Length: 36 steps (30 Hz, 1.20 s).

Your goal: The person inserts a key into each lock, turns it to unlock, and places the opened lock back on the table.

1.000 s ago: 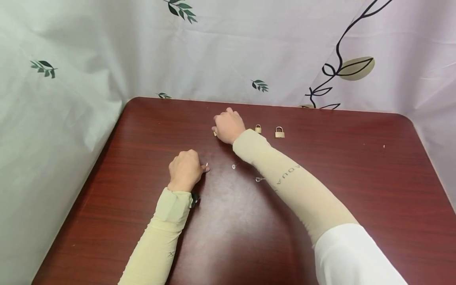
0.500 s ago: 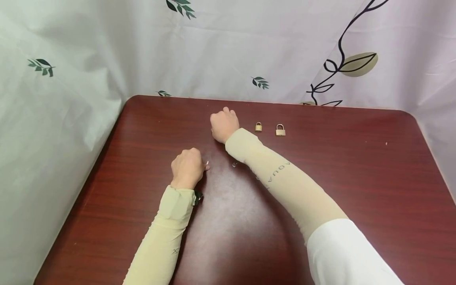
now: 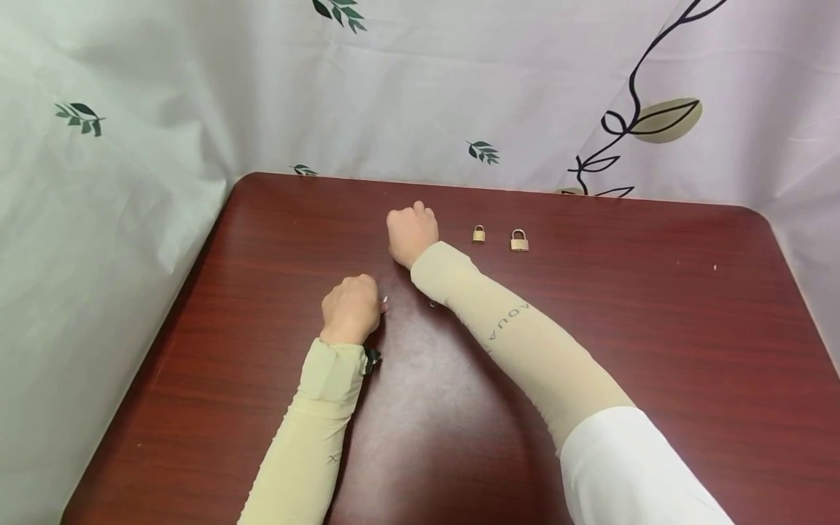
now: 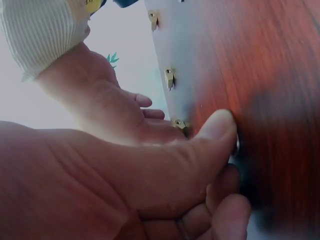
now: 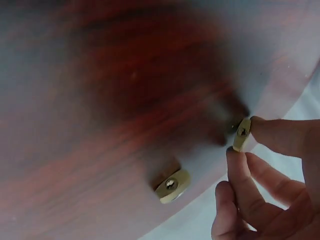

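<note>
My right hand (image 3: 412,232) is at the far middle of the table. Its thumb and index finger pinch a small brass padlock (image 5: 242,134), keyhole face toward the wrist camera. In the head view the hand hides this padlock. Nearer and to the left, my left hand (image 3: 351,309) holds a small silver key between thumb and fingers. Only a bright sliver of the key (image 4: 237,146) shows past the thumb. Right of my right hand stand a small brass padlock (image 3: 479,235) and a larger brass padlock (image 3: 519,240), shackles up in the head view.
A small clear or silvery piece (image 3: 432,304) peeks out beside the right sleeve (image 3: 512,328). The dark red wooden table (image 3: 656,350) ends at a white leaf-print curtain (image 3: 420,87). A tiny pale speck (image 3: 714,267) lies at the right.
My right hand has shifted slightly left, and its padlock has gone out of sight in the head view. The right sleeve now covers one small key-like piece. My left hand has edged right.
</note>
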{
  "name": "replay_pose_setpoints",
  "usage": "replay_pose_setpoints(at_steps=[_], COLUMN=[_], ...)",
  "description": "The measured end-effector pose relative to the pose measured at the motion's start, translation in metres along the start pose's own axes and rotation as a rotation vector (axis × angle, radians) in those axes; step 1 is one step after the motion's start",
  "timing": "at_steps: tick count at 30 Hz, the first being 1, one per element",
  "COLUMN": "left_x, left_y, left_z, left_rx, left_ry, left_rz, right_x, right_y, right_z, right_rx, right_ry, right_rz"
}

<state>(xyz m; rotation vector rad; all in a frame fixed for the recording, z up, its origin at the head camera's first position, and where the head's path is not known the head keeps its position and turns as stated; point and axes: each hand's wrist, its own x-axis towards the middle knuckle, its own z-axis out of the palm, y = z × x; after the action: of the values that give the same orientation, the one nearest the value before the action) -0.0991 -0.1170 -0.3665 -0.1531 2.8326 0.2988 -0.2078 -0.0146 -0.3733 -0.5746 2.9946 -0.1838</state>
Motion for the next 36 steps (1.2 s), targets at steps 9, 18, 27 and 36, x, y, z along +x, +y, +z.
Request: replay_pose_setpoints(at_steps=[9, 18, 27, 36], left_x=[-0.0025, -0.0033, -0.0039, -0.0067], left_y=[-0.0005, -0.0004, 0.0002, 0.0012], left_z=[0.0048, 0.0047, 0.0045, 0.0052], left_rx=[-0.002, -0.005, -0.014, -0.014], left_ry=[0.125, 0.113, 0.074, 0.092], left_rz=[-0.041, -0.019, -0.016, -0.014], right_x=[0.0, 0.0006, -0.0018, -0.0022], right_y=[-0.0036, -0.0022, -0.0021, -0.0009], right_z=[0.0025, 0.0045, 0.0042, 0.001], right_rx=[0.02, 0.026, 0.071, 0.138], right_ry=[0.008, 0.008, 0.024, 0.05], right_rz=[0.038, 0.034, 0.019, 0.044])
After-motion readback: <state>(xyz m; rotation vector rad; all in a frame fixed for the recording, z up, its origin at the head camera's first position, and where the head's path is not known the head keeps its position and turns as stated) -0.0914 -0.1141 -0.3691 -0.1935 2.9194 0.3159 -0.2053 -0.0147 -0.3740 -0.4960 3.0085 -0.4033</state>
